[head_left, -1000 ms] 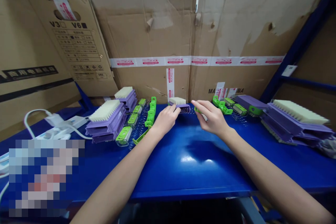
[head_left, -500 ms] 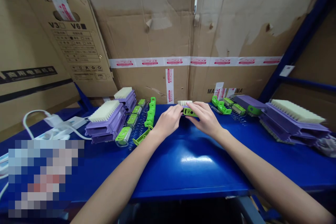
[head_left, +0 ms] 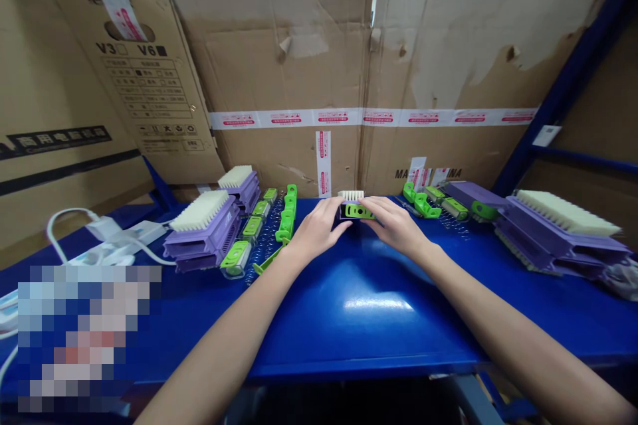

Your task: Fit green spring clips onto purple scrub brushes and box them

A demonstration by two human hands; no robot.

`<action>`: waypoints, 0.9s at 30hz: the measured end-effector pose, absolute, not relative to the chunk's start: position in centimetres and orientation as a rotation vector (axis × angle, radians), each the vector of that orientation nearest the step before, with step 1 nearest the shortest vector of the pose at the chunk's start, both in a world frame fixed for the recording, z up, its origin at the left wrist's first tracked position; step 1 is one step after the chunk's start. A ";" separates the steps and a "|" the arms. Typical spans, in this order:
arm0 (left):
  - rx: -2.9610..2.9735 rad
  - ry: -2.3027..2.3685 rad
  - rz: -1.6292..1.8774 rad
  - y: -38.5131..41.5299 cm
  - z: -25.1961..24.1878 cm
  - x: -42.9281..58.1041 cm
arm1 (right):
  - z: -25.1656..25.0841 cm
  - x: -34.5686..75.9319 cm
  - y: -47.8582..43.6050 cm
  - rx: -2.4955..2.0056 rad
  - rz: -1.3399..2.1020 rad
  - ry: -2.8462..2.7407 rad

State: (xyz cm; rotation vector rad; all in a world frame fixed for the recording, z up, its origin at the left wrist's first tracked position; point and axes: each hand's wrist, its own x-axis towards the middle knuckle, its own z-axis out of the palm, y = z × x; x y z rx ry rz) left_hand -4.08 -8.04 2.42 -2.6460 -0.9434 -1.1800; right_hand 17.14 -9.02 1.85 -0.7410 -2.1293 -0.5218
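Observation:
A purple brush with pale bristles facing up is between my hands at the back of the blue table, its near end towards me. A green end piece with dark slots sits at that near end, with a dark gap on its left. My left hand holds the brush's left side with the fingers, the thumb held lower and apart. My right hand grips the right side, fingertips over the green piece. Part of the brush is hidden behind the fingers.
Purple brush bodies are stacked at left, more at right. Green-topped clear pieces, springs and green brackets line the left; similar green brackets lie right. A white power strip stands far left. Cardboard walls the back.
My left thumb has come away from the brush's near end and dropped lower. The green piece shows more fully and sits slightly further left.

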 end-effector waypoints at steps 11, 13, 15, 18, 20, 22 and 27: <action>-2.614 -0.978 -1.178 -7.7 1.7 -3.7 | 2.8 17.0 -9.9 -0.787 -0.582 -2.162; -2.616 -0.978 -1.176 -7.7 1.7 -3.7 | 3.0 17.0 -10.2 -0.806 -0.611 -2.140; -2.619 -0.979 -1.166 -7.7 1.7 -3.7 | 3.2 17.0 -10.4 -0.837 -0.652 -2.115; -2.615 -0.973 -1.149 -7.6 1.7 -3.8 | 3.3 16.9 -10.5 -0.837 -0.687 -2.124; -2.611 -0.976 -1.132 -7.6 1.6 -3.8 | 3.2 16.7 -10.5 -0.836 -0.691 -2.147; -2.610 -0.981 -1.124 -7.6 1.6 -3.8 | 3.0 16.5 -10.5 -0.857 -0.704 -2.158; -2.612 -0.988 -1.157 -7.6 1.5 -3.9 | 2.5 16.2 -10.3 -0.867 -0.727 -2.123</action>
